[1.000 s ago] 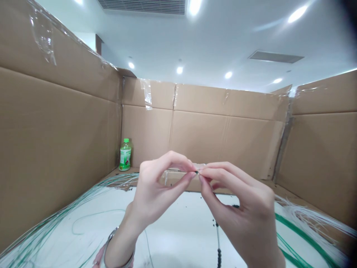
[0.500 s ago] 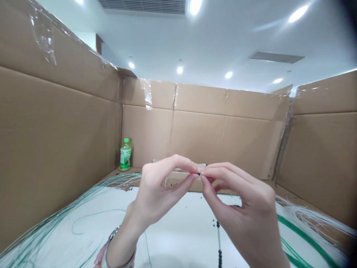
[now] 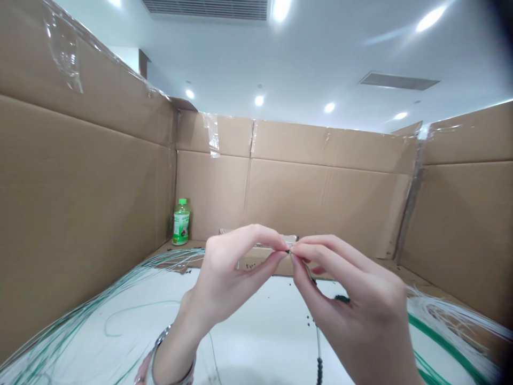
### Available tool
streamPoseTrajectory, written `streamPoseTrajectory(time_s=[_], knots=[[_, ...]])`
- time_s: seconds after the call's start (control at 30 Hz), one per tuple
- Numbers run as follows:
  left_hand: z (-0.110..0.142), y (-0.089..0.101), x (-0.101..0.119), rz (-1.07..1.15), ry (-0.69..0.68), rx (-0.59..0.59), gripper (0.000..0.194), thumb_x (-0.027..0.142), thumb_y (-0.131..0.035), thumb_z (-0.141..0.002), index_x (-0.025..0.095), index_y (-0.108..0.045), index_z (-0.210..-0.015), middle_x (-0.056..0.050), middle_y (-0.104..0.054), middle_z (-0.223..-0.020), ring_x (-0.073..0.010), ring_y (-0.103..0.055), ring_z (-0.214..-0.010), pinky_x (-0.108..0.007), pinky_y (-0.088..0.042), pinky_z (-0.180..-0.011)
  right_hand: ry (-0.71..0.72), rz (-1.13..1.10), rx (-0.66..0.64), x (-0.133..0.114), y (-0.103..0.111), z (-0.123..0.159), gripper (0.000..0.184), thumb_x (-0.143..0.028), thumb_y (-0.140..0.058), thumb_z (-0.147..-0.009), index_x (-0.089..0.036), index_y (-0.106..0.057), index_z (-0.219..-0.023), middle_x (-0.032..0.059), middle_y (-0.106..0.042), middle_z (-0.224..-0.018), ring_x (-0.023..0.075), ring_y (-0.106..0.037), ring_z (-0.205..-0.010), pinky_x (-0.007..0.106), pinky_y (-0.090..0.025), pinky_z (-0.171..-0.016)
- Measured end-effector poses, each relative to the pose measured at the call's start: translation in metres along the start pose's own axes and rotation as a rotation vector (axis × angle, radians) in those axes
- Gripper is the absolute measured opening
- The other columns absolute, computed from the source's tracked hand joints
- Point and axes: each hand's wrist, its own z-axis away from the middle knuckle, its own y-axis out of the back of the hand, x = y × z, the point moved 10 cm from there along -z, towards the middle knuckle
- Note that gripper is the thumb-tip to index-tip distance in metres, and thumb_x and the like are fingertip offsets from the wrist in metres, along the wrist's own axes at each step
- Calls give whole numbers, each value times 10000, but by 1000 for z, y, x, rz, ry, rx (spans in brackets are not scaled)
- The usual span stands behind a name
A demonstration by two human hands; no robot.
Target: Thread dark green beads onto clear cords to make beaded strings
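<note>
Neighbouring the left hand [image 3: 224,280]: thin strands [image 3: 176,255], 1 green bottle [image 3: 181,222].

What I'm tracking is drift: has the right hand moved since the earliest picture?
Yes: the right hand has shifted slightly right and down relative to the cardboard wall.

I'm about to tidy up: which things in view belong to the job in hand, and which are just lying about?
Likely the job's:
- tiny dark piece between left hand and right hand
- black-beaded strand, probably
- green and white strands at left, possibly

Likely just lying about:
- green-capped bottle, standing at back left
- cardboard box behind left hand, apparently
</note>
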Motion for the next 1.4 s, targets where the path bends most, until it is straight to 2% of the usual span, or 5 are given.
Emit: streamPoseTrajectory(time_s=[0.5,0.8,0.97,1.17,1.4], knots=[[0,0,-1,18,-10,-18,160,42,-617,-761,181,-561,-818,26,-694,-778,-72,-653,-693,-147,-523,-650,-17,-5,-39,6,-2,-1,123,-66,-551,-828,-189,-548,-825,-23,-603,-744,71,-580,-664,160,-463,-649],[5,-18,-13,96,89,-337,175,18,-583,-757,174,-569,-835,51,-663,-767,-45,-630,-693,-122,-497,-665,-12,-20,-261,11,-20,7,147,-92,-489,-863,-211,-463,-782,-43,-571,-699,80,-588,-641,163,-465,-580],[5,-17,-12,115,91,-329,190,4,-598,-728,165,-579,-827,53,-668,-767,-39,-628,-696,-106,-489,-674,-66,-62,-244,14,-20,6,158,-90,-513,-848,-210,-447,-769,-56,-573,-693,59,-559,-588,143,-454,-540],[1,-15,-17,148,139,-291,43,118,-609,-795,152,-583,-792,24,-664,-731,-62,-641,-678,-128,-514,-660,-125,-160,-274,23,-22,5,104,-123,-553,-843,-218,-512,-837,-43,-621,-780,74,-623,-704,156,-531,-667],[2,-21,-24,161,154,-220,80,118,-611,-793,156,-545,-767,45,-633,-706,-35,-600,-640,-96,-500,-638,-206,-209,-259,35,-23,3,42,-201,-585,-830,-203,-549,-851,-13,-628,-799,102,-623,-705,220,-570,-695]])
